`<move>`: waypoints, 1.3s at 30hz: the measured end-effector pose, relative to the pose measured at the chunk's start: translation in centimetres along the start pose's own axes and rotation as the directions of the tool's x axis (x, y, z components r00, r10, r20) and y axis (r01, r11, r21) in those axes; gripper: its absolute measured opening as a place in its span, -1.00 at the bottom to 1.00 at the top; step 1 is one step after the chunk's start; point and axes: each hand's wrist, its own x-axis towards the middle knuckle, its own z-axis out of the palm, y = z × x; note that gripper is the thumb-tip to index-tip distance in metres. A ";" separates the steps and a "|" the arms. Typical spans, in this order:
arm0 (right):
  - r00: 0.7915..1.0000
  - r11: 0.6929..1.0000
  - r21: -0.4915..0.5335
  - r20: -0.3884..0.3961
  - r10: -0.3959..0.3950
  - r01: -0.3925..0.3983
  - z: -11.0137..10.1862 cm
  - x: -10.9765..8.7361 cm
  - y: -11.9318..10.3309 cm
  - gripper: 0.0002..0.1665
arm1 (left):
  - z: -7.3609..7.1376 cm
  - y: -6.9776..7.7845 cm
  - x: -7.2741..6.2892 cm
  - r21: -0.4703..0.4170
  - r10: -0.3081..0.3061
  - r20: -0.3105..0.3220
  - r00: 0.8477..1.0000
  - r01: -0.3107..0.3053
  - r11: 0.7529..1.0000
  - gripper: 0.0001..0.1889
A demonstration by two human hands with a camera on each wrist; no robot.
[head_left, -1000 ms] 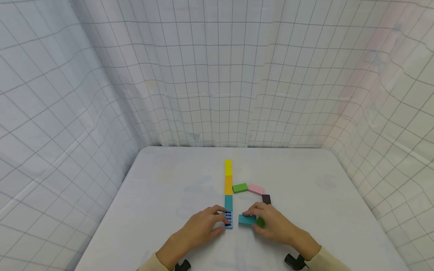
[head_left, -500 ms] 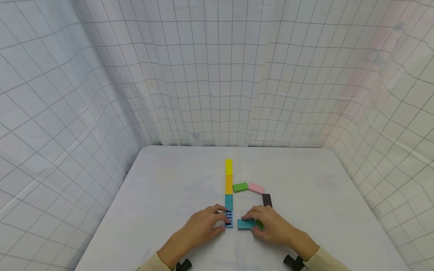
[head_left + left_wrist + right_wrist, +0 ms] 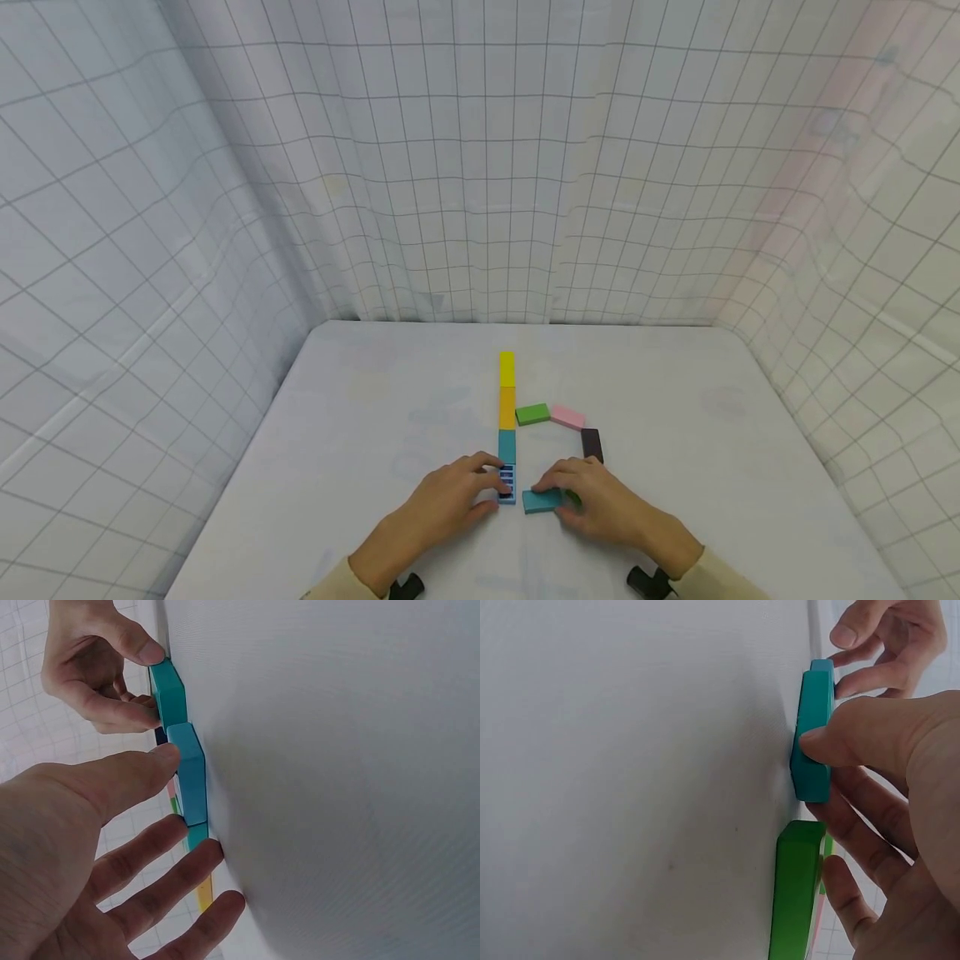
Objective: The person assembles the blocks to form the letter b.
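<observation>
In the head view, my left hand (image 3: 450,496) has its fingertips on a light blue block (image 3: 507,472) with a slotted face. The left wrist view has the thumb at this block's near end and the index finger at its far end. My right hand (image 3: 596,500) pinches a teal block (image 3: 538,502), thumb on the near side and fingers on the far side. It lies crosswise, a small gap right of the light blue block. A dark green block (image 3: 799,885) lies beside the right fingers, mostly hidden in the head view.
Beyond the light blue block, a teal block (image 3: 507,447), an orange block (image 3: 507,408) and a yellow block (image 3: 507,369) continue one straight row. A green block (image 3: 532,414), a pink block (image 3: 567,416) and a dark brown block (image 3: 592,444) curve out to its right on the white table (image 3: 375,417).
My right hand has drawn the teal block toward me and slightly left, turning it a little. The left hand keeps its place on the light blue block.
</observation>
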 end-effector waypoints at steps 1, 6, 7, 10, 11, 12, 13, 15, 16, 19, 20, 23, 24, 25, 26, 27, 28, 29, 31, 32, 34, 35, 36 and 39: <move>1.000 1.000 0.004 0.002 -0.004 0.004 0.0 0.0 0.0 -0.53 | 0.0 0.0 0.0 0.001 0.002 -0.001 1.000 -0.002 1.000 -0.76; 1.000 0.999 0.023 0.011 -0.028 0.028 -0.1 0.3 -0.2 -0.54 | 0.0 -0.1 0.0 0.002 0.011 -0.008 1.000 -0.011 1.000 -0.75; 1.000 0.999 0.025 0.015 -0.026 0.026 -0.1 0.3 -0.2 -0.53 | 0.0 -0.1 0.0 0.001 0.013 -0.009 1.000 -0.013 1.000 -0.75; 1.000 0.999 0.029 0.026 -0.016 0.015 -0.1 0.5 -0.4 -0.53 | 0.0 -0.1 0.0 0.000 0.018 -0.012 1.000 -0.018 1.000 -0.76; 1.000 0.999 0.029 0.027 -0.015 0.014 -0.1 0.5 -0.4 -0.53 | 0.0 -0.1 0.0 0.000 0.020 -0.014 1.000 -0.020 1.000 -0.76; 1.000 1.000 0.026 0.028 -0.015 0.014 0.0 0.5 -0.4 -0.52 | 0.0 -0.1 -0.1 0.001 0.021 -0.016 1.000 -0.021 1.000 -0.76; 0.999 1.000 0.022 0.026 -0.020 0.019 0.0 0.5 -0.4 -0.52 | 0.0 -0.1 -0.1 0.000 0.024 -0.018 1.000 -0.024 1.000 -0.76; 1.000 1.000 0.021 0.015 -0.018 0.018 -0.1 0.3 -0.5 -0.51 | 0.0 -0.1 -0.1 0.003 0.027 -0.023 0.999 -0.026 1.000 -0.76; 1.000 1.000 0.018 0.006 -0.013 0.013 -0.2 0.2 -0.4 -0.50 | 0.0 -0.1 -0.1 0.003 0.027 -0.025 0.999 -0.027 1.000 -0.76; 0.999 1.000 0.014 -0.031 0.023 -0.023 -0.9 -0.3 -0.1 -0.47 | 0.0 0.0 -0.1 0.003 0.025 -0.026 0.999 -0.025 1.000 -0.76; 0.998 0.999 0.011 -0.046 0.042 -0.042 -1.3 -0.5 0.1 -0.47 | 0.0 0.0 0.0 0.003 0.022 -0.024 0.999 -0.022 1.000 -0.76; 0.994 0.997 -0.026 -0.079 0.076 -0.078 -2.2 -1.2 1.0 -0.46 | 0.0 0.0 0.0 -0.001 0.012 -0.017 1.000 -0.012 1.000 -0.76; 0.993 0.996 -0.043 -0.084 0.080 -0.084 -2.5 -1.4 1.3 -0.46 | 0.0 0.0 0.0 -0.002 0.010 -0.015 1.000 -0.010 1.000 -0.76; 0.993 0.995 -0.059 -0.086 0.080 -0.085 -2.7 -1.6 1.6 -0.47 | 0.0 -0.1 0.0 -0.003 0.008 -0.014 1.000 -0.008 1.000 -0.76; 0.993 0.994 -0.073 -0.086 0.076 -0.083 -3.0 -1.8 1.9 -0.47 | 0.0 -0.1 0.0 -0.002 0.007 -0.014 1.000 -0.007 1.000 -0.76; 0.994 0.993 -0.083 -0.083 0.071 -0.078 -3.1 -2.0 2.2 -0.48 | 0.1 -0.1 0.0 -0.003 0.008 -0.016 1.000 -0.008 1.000 -0.76; 0.995 0.994 -0.086 -0.079 0.065 -0.072 -3.2 -2.1 2.4 -0.49 | 0.1 -0.1 0.0 -0.003 0.009 -0.017 1.000 -0.009 1.000 -0.76; 0.996 0.994 -0.082 -0.070 0.062 -0.068 -3.2 -2.1 2.6 -0.50 | 0.1 -0.2 0.0 -0.004 0.010 -0.017 1.000 -0.010 1.000 -0.76; 0.997 0.996 -0.072 -0.052 0.056 -0.060 -3.1 -2.1 2.8 -0.52 | 0.1 -0.2 0.0 -0.003 0.009 -0.019 1.000 -0.009 1.000 -0.76; 0.997 0.996 -0.067 -0.045 0.056 -0.059 -3.0 -2.0 2.9 -0.53 | 0.1 -0.2 0.0 -0.003 0.007 -0.019 1.000 -0.007 1.000 -0.76; 0.998 0.997 -0.059 -0.038 0.056 -0.058 -2.8 -1.8 2.9 -0.54 | 0.0 -0.2 0.0 -0.005 0.002 -0.016 1.000 -0.002 1.000 -0.76; 0.998 0.997 -0.056 -0.036 0.059 -0.061 -2.7 -1.7 2.9 -0.55 | 0.0 -0.2 0.0 -0.005 0.001 -0.014 1.000 -0.001 1.000 -0.76; 0.998 0.997 -0.055 -0.037 0.059 -0.061 -2.6 -1.6 2.9 -0.55 | 0.0 -0.2 0.0 -0.004 0.001 -0.015 1.000 -0.001 1.000 -0.76; 0.998 0.997 -0.047 -0.038 0.056 -0.058 -2.4 -1.5 2.8 -0.56 | 0.0 -0.2 0.0 -0.010 0.003 -0.013 1.000 -0.003 1.000 -0.76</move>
